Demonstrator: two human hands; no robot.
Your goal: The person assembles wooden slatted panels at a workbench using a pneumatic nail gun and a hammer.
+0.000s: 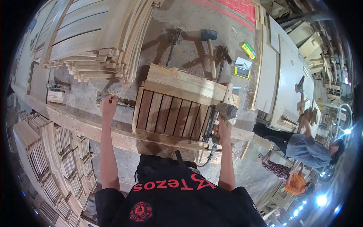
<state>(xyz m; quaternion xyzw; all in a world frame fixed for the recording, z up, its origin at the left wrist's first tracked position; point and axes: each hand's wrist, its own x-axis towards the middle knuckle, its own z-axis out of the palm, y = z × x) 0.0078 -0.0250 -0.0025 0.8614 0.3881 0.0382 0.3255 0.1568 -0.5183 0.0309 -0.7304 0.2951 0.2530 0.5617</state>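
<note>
At mid-frame, the slatted wooden panel carries a risk of split slats or a misplaced fastener, which a tilted nail gun or snagged hose could cause. The right hand grips the nail gun at the panel's right end; the left hand, centre left, has its fingers drawn together, contents indeterminable. The stained workbench bears a mallet at upper centre; bright lamps light the workshop at lower right.

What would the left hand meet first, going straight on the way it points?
Likely the stack of wooden frames ahead of the left hand, but their relative height is unclear.
</note>
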